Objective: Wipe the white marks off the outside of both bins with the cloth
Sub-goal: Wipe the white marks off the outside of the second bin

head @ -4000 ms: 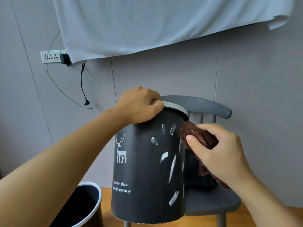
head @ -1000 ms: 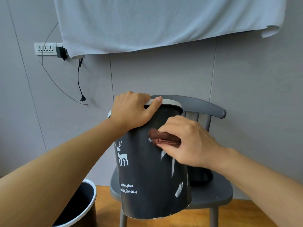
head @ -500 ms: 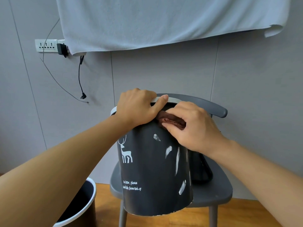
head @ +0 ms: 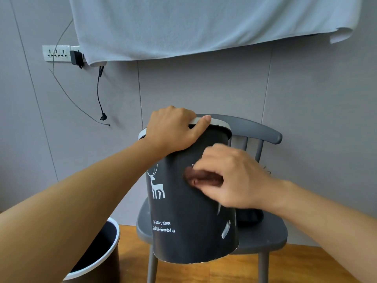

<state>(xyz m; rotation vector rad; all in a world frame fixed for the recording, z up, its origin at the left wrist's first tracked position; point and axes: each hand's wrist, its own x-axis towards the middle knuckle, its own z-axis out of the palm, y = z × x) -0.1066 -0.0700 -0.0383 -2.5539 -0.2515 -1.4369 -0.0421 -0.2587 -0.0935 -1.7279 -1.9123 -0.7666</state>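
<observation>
A dark bin [head: 189,227] with a white deer print and a white rim is held up in the air in front of a chair. My left hand [head: 173,129] grips its rim from above, thumb along the rim. My right hand [head: 230,176] holds a brown cloth [head: 202,178] and presses it against the bin's side below the rim. White marks [head: 226,231] remain low on the bin's right side; others are hidden under my hand. A second dark bin [head: 98,260] with a white rim stands on the floor at lower left.
A grey chair [head: 263,237] stands behind the raised bin, with a dark object [head: 250,217] on its seat. The wall carries a pale hanging towel [head: 204,23], a socket strip [head: 55,53] and a dangling black cable [head: 99,92]. The floor is wood.
My right hand slid the cloth down from the rim to the middle of the bin's side. The marks near the top are gone. My left hand kept its grip on the rim.
</observation>
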